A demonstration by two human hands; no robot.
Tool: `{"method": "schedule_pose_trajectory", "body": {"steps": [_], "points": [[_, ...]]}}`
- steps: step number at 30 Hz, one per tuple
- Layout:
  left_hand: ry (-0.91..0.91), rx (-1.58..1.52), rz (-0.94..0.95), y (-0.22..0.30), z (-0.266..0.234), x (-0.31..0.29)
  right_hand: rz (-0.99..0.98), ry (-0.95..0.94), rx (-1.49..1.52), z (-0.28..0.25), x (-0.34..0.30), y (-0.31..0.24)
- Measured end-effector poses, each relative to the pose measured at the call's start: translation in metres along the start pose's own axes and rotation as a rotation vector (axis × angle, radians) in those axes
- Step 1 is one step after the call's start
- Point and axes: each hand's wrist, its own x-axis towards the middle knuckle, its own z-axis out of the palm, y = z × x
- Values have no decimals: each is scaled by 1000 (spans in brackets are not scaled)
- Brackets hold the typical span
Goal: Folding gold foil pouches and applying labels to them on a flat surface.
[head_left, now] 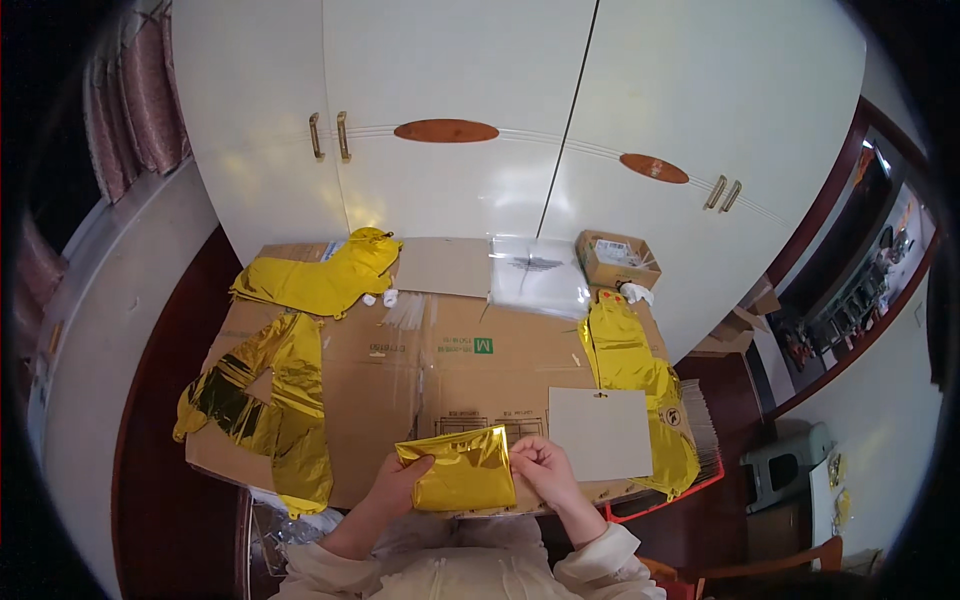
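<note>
A folded gold foil balloon is held above the near edge of the cardboard-covered table. My left hand grips its left side, thumb on top. At its right edge, the fingers of my right hand are pinched together on the foil. Just right of that hand lies a plain grey card with a small hanging slot. A flat gold A-shaped balloon spreads over the left side. Another gold balloon lies at the far left, and one more runs down the right side.
Flattened cardboard covers the table. Clear plastic bags, a second grey card and a small carton are at the back, before white cupboards. Thin clear strips lie mid-table. A grey stool stands right.
</note>
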Motion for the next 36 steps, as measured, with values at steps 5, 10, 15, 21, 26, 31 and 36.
{"method": "schedule_pose_trajectory", "body": {"steps": [5, 10, 15, 21, 26, 31, 36], "points": [[-10, -22, -7, -1, 3, -2, -46, 69, -157, 6, -1, -1], [-180, -137, -103, -12, -17, -2, 37, 71, -210, -4, 14, -7], [-429, 56, -329, 31, -12, 4, 17, -153, -624, -12, 40, -46], [-312, 475, -391, 35, 10, 12, -12, -338, -755, 15, 61, -69], [-65, 110, -310, 13, -13, -10, -434, -263, -1210, -94, 65, -76], [85, -102, -251, -9, -25, -27, 44, -186, -1778, -151, 56, -91], [105, -235, -157, -15, -15, -34, 158, -168, -1788, -153, 75, -89]]}}
